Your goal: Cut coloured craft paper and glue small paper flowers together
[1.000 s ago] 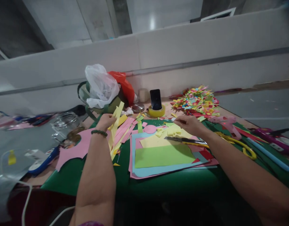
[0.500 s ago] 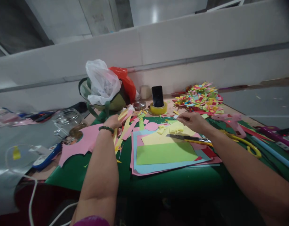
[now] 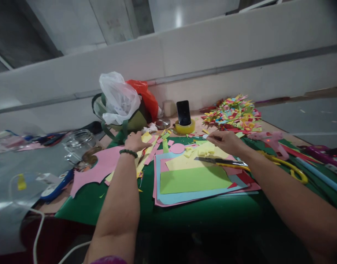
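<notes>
My left hand (image 3: 137,141), with a green bead bracelet at the wrist, lies over yellow and pink paper strips (image 3: 151,153), its fingers spread. Left of it is a large pink paper sheet (image 3: 98,167) with scalloped cut edges. My right hand (image 3: 222,140) is closed in a pinch above the far right of the paper stack; a small pale piece (image 3: 205,136) shows by its fingertips, and whether it is held is unclear. A lime green sheet (image 3: 194,180) tops the stack. A yellow and black utility knife (image 3: 222,162) and folded pale yellow pieces (image 3: 205,149) lie there too.
At the back stand a green bag (image 3: 135,119), a phone (image 3: 183,112) propped in a yellow tape roll (image 3: 185,128), and a heap of paper flowers (image 3: 234,115). Yellow-handled scissors (image 3: 292,172) and a pink glue gun (image 3: 273,141) lie right; a glass jar (image 3: 77,145) sits left.
My left hand has opened, spreading its fingers over the scraps, and the strips at its fingers have dropped lower. My right hand has stayed in its place.
</notes>
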A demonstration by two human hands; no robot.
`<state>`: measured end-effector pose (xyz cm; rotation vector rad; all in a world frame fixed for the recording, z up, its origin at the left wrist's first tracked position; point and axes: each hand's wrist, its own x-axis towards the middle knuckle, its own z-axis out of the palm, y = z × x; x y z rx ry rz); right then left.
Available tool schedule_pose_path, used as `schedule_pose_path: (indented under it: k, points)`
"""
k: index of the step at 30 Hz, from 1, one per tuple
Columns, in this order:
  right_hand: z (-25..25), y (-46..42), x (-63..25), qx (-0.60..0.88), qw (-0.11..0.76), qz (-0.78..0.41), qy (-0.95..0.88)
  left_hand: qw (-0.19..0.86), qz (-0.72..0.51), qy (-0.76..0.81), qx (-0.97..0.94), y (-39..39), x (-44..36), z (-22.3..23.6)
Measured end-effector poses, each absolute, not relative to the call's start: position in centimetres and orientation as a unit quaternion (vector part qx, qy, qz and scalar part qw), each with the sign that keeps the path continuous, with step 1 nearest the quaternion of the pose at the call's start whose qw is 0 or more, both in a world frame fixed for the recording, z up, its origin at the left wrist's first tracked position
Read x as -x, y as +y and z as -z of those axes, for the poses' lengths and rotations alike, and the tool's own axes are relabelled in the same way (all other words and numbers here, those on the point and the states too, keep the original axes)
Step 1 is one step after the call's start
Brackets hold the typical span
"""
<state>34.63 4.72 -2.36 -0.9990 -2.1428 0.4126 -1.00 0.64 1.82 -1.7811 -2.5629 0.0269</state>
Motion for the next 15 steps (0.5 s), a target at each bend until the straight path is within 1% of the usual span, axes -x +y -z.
schedule_pose_path:
  k: [4, 6, 15]
  points:
    - [2.4, 4.9, -34.7, 0.388, 0.359, -0.156, -0.835, -0.073, -0.050, -0.779, 0.620, 1.3, -0.4, -1.0]
    - [2.5, 5.0, -34.8, 0.392, 0.358, -0.156, -0.833, -0.094, -0.052, -0.781, 0.615, 1.4, 0.0, -0.8]
    - [2.5, 4.9, -34.8, 0.393, 0.356, -0.159, -0.833, -0.165, 0.025, -0.809, 0.564, 0.9, 3.0, -1.3]
